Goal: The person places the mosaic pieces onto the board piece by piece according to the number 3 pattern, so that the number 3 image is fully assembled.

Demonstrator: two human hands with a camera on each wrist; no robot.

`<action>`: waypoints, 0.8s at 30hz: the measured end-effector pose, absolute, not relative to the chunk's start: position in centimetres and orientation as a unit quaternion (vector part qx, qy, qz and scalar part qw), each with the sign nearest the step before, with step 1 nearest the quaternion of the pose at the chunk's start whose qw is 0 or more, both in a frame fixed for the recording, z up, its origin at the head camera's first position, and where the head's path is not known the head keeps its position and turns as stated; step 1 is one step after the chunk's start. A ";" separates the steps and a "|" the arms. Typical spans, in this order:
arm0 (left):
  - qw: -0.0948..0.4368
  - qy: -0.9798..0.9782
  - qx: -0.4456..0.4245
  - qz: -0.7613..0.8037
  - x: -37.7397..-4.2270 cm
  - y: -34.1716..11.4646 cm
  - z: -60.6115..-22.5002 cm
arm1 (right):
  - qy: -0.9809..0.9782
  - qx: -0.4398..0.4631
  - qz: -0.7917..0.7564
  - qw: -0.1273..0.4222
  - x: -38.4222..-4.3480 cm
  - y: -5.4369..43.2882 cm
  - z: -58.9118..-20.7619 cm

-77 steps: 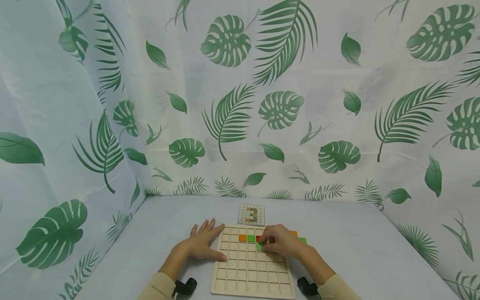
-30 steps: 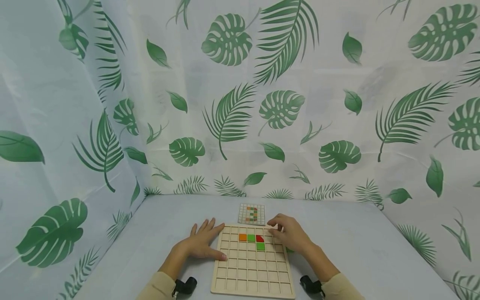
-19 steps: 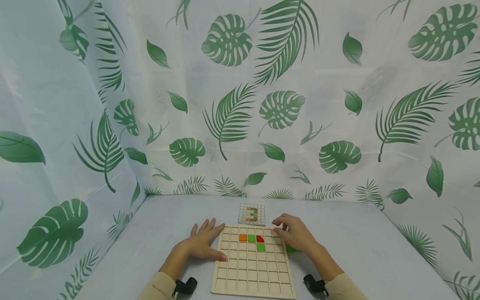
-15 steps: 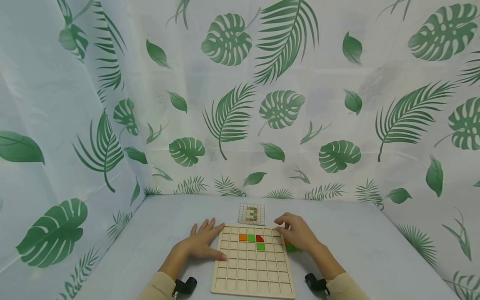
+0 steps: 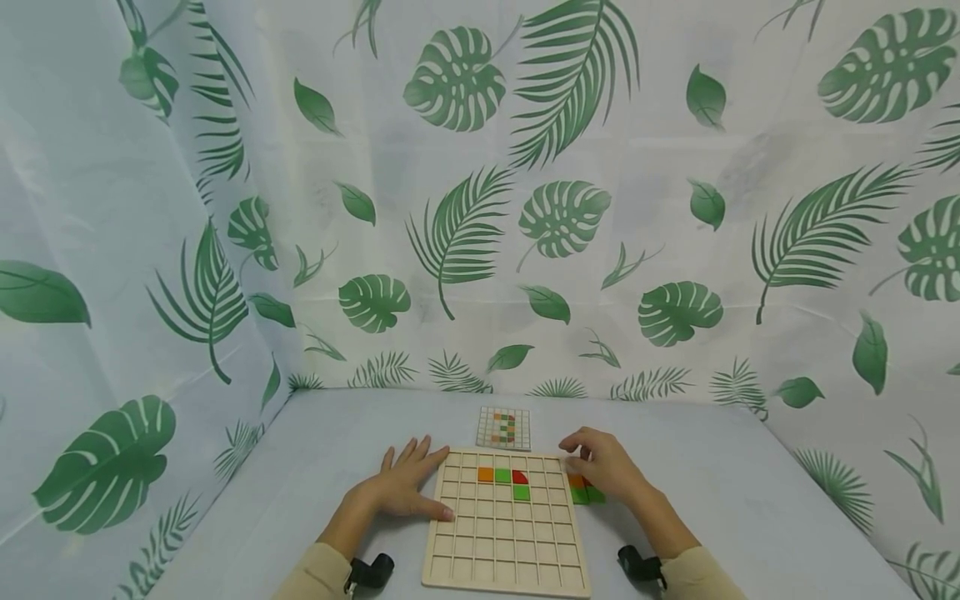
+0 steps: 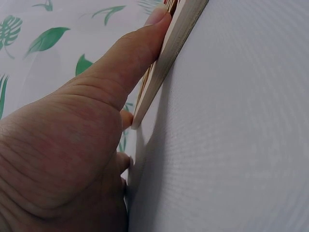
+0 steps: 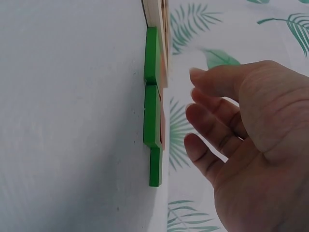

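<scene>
We saw the right hand [image 5: 611,467] moved off the grid board [image 5: 495,552], its loosely bent fingers empty, partly hiding the coloured tiles [image 5: 579,495] beside the board. The left hand [image 5: 405,485] lay splayed at its edge.

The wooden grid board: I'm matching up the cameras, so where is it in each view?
Head: the wooden grid board sits bottom centre.
Left wrist: its edge slants through top centre, by the left hand.
Right wrist: its edge shows top centre, beside the green tiles.
Shared landmark: the leaf-print backdrop.
</scene>
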State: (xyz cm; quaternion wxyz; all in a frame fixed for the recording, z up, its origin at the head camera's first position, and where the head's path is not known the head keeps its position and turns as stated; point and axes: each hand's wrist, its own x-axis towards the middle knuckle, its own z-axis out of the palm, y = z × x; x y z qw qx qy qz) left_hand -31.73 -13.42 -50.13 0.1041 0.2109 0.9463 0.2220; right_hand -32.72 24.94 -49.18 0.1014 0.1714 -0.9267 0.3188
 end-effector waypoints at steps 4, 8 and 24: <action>0.101 0.945 0.215 0.224 -31.8 -13.4 -50.2 | -0.928 0.167 0.319 0.096 -32.7 25.2 -49.3; 0.098 0.945 0.216 0.225 -31.9 -13.5 -50.5 | -0.930 0.161 0.317 0.091 -32.7 25.3 -49.4; 0.099 0.943 0.220 0.231 -31.9 -13.6 -50.4 | -0.925 0.137 0.345 0.085 -32.9 26.9 -49.1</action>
